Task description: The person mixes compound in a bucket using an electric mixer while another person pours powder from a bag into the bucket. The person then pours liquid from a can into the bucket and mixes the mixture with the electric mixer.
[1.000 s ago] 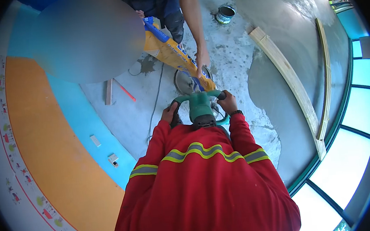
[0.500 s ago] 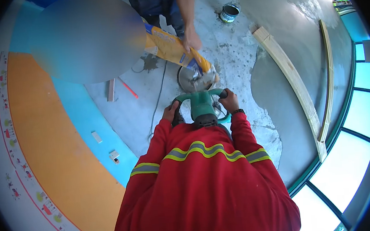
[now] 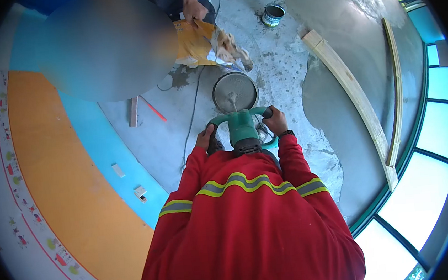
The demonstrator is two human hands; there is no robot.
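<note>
The mixer (image 3: 243, 129) stands in front of the red-sleeved person, its long axis running forward from the chest, with the shaft (image 3: 234, 104) pointing away and down into the bucket (image 3: 256, 91). Its two handles spread to either side. The left hand (image 3: 204, 138) is closed around the left grip, the right hand (image 3: 275, 121) around the right one; the undersides of the fingers are out of sight. The shaft's lower end is lost in the grey mix (image 3: 241, 88), and the body covers part of the green frame below it.

Past the bucket, a co-worker's hand (image 3: 194, 12) grips a yellow bag (image 3: 193, 39), whose ragged end is smeared by motion and slants toward the right. A round grey blur (image 3: 106, 46) cuts off the bag's other end; the picture's top edge crops the co-worker.

Bare floor (image 3: 283, 90) lies right of the bucket, as far as the near plank (image 3: 342, 75). On the left, a cable (image 3: 194, 108) trails between the bucket and the orange-and-blue wall (image 3: 68, 168). A tin (image 3: 271, 22) stands well beyond the bucket.
</note>
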